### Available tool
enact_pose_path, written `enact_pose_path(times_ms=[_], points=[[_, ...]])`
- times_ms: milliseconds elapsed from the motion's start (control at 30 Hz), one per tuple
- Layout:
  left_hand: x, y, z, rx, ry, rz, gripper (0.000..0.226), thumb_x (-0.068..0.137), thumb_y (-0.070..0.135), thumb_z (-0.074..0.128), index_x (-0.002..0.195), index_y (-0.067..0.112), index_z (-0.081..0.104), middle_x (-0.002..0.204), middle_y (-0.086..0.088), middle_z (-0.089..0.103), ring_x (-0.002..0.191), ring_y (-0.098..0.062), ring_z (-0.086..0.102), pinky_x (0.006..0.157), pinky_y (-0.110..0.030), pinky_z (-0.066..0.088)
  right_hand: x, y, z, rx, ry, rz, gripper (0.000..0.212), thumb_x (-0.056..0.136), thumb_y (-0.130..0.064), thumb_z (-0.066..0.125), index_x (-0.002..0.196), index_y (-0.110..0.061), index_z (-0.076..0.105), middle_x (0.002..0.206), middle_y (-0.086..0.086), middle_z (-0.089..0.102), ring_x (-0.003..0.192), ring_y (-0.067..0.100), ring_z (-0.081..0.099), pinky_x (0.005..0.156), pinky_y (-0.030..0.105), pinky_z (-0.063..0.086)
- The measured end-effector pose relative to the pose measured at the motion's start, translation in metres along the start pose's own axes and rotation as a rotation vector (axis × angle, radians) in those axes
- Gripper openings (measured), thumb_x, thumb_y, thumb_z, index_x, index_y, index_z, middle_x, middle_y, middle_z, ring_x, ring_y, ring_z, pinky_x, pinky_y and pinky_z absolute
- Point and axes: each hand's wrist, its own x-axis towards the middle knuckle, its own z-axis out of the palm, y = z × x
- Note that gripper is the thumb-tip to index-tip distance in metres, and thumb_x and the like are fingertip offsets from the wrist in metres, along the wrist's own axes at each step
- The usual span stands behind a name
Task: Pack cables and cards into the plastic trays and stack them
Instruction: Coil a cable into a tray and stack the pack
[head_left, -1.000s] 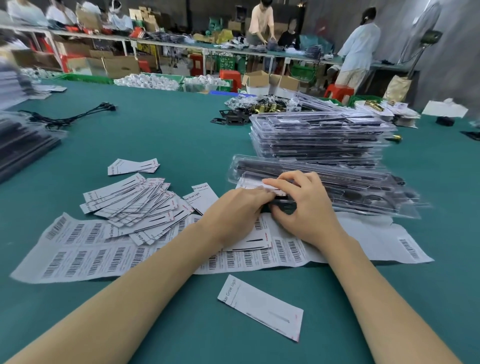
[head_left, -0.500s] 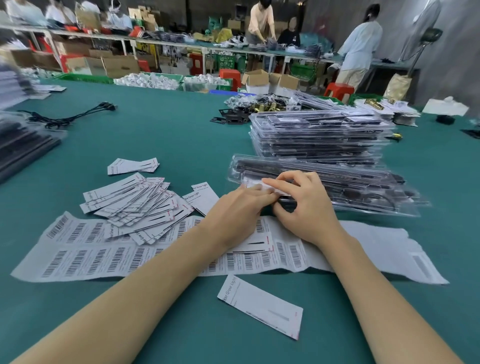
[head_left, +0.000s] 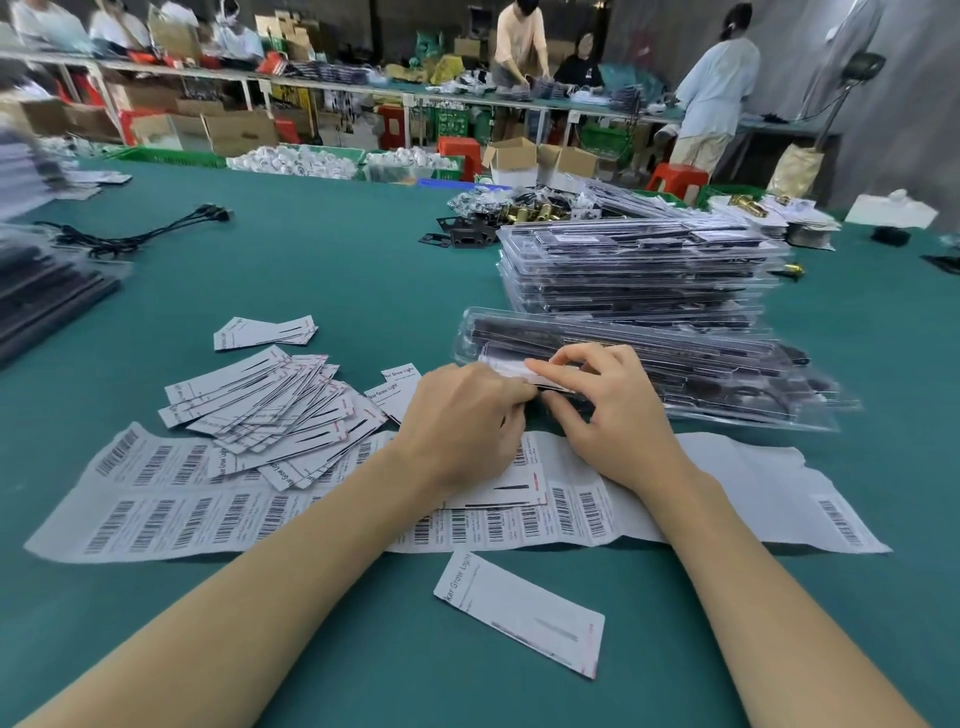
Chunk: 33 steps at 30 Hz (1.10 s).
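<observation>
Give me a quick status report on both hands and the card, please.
Left hand and right hand both pinching one white card at near edge of clear tray. Card not yet seated. Finished tray stack behind; nothing in the way.

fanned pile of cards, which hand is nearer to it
Left. The left hand sits just to the right of the fanned pile of cards, almost at its edge. The right hand is farther right, past the left hand, at the near tray.
</observation>
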Motion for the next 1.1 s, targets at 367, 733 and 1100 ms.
enact_pose_path(times_ms=[367,733,1100], points=[[-0.002,-0.020,-0.014,-0.179,-0.174,0.263,0.023,0.095,0.020,0.055,0.109,0.022,0.073,0.094,0.008,0.073,0.074,-0.016,0.059,0.062,-0.033,0.047,0.000,-0.003,0.000,-0.027,-0.008,0.015,0.029,0.095,-0.027,0.066,0.123,-0.035,0.072,0.117,-0.011,0.063,0.105,0.021,0.046,0.089,0.046,0.047],[0.021,-0.057,-0.020,-0.408,-0.264,-0.738,0.038,0.097,0.039,0.053,0.104,0.005,0.070,0.088,-0.005,0.077,0.082,-0.025,0.071,0.082,-0.035,0.058,0.003,-0.007,0.003,-0.059,0.042,0.030,0.024,0.088,-0.035,0.075,0.112,-0.036,0.077,0.108,-0.012,0.065,0.099,0.022,0.049,0.079,0.046,0.050],[0.027,-0.050,-0.033,-1.144,-0.272,-0.981,0.006,0.094,0.000,0.061,0.095,0.006,0.059,0.101,-0.015,0.066,0.081,-0.022,0.070,0.077,-0.030,0.062,0.002,-0.014,0.001,0.051,0.129,-0.072,0.020,0.087,-0.026,0.077,0.107,-0.028,0.079,0.103,-0.005,0.067,0.093,0.019,0.049,0.074,0.048,0.049]])
